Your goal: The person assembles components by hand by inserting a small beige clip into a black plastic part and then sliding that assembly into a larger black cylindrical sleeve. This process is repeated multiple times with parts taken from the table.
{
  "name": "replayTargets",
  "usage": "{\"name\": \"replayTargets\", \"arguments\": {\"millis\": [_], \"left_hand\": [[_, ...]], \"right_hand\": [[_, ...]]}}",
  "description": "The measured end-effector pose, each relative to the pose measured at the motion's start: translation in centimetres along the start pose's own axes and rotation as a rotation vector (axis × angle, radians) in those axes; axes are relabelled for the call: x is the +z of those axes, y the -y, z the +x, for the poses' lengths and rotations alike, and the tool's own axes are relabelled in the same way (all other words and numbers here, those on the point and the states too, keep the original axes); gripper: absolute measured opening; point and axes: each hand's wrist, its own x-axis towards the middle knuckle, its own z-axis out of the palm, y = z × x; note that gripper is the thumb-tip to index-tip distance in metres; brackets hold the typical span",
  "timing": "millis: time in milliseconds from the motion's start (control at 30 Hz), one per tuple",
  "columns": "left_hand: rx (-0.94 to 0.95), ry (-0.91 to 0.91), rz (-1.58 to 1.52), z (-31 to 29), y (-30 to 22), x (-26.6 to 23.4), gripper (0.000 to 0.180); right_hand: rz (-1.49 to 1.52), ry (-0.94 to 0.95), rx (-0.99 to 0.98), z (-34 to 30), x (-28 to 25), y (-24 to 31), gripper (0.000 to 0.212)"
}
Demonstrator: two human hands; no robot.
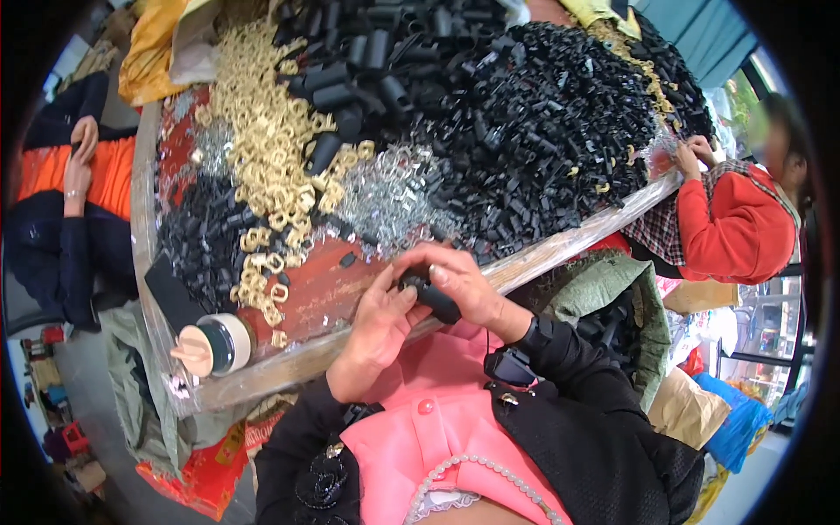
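Note:
A black rounded plastic piece, like a short hollow shell (442, 304), is held between my two hands just above the table's near edge. My right hand (464, 278) is closed around it from the far side, its fingers curled over the top. My left hand (378, 322) pinches its left end with thumb and fingertips; whatever small part may lie there is hidden. Just beyond my hands lie a heap of silvery metal clips (395, 194) and a large mound of small black plastic parts (560, 131). Beige plastic rings (271, 166) spread down the left side.
Larger black shells (376, 51) are piled at the back. A lidded cup (229, 343) stands at the near left corner beside a dark flat box (175, 282). The table has a raised wooden rim (586, 229). One person in red (731, 223) works at right; another person's hands (80, 157) rest at left.

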Motion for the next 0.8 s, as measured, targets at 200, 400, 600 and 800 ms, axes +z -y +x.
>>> {"name": "replayTargets", "arguments": {"millis": [200,400,600,800], "left_hand": [[0.002,0.057,0.024,-1.0,0.4,0.5,0.05],[0.042,0.066,0.152,-1.7,1.0,1.2,0.049],[0.049,0.087,0.179,-2.1,1.3,1.7,0.049],[-0.099,0.134,0.199,-0.9,1.2,2.4,0.049]], "right_hand": [[0.053,-0.031,-0.059,-1.3,0.4,0.7,0.025],[0.093,-0.009,-0.081,-2.3,0.7,1.7,0.02],[0.066,-0.066,-0.027,-2.8,1.2,1.6,0.022],[-0.161,-0.079,-0.093,-4.7,-0.4,2.8,0.023]]}}
